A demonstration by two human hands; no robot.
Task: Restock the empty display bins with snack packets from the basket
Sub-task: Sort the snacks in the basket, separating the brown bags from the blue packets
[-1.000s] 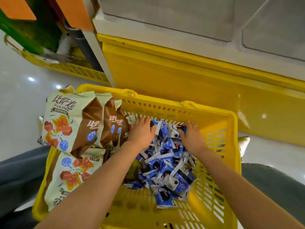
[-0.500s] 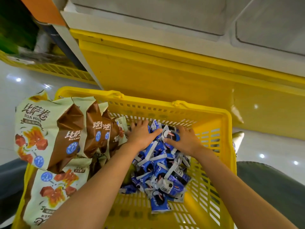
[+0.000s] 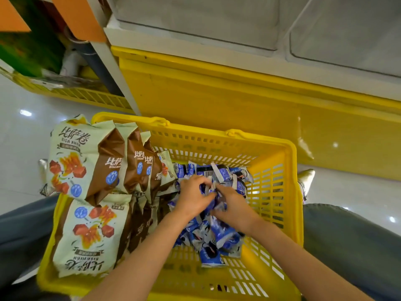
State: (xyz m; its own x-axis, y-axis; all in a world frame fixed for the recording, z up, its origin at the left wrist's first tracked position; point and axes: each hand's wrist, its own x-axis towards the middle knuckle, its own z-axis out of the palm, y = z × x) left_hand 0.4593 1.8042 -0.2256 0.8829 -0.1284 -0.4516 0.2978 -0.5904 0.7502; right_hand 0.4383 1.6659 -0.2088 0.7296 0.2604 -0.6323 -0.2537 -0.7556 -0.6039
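Note:
A yellow plastic basket (image 3: 275,183) sits between my knees. Its right half holds a heap of several small blue-and-white snack packets (image 3: 219,235). Both hands are in that heap: my left hand (image 3: 193,198) and my right hand (image 3: 234,206) are pressed together, fingers curled around a bunch of the blue packets. Large cream-and-brown snack bags (image 3: 86,161) stand and lie in the basket's left half. Above, clear display bins (image 3: 195,20) on the shelf look empty.
A yellow shelf base (image 3: 217,94) rises right behind the basket. A second clear bin (image 3: 347,29) is at the top right. To the left is another yellow rack (image 3: 86,96) with green packaging (image 3: 26,46). Glossy white floor (image 3: 19,135) surrounds the basket.
My hands have drawn together from the far side of the heap toward the middle, gathering blue packets between them. The view has shifted a little.

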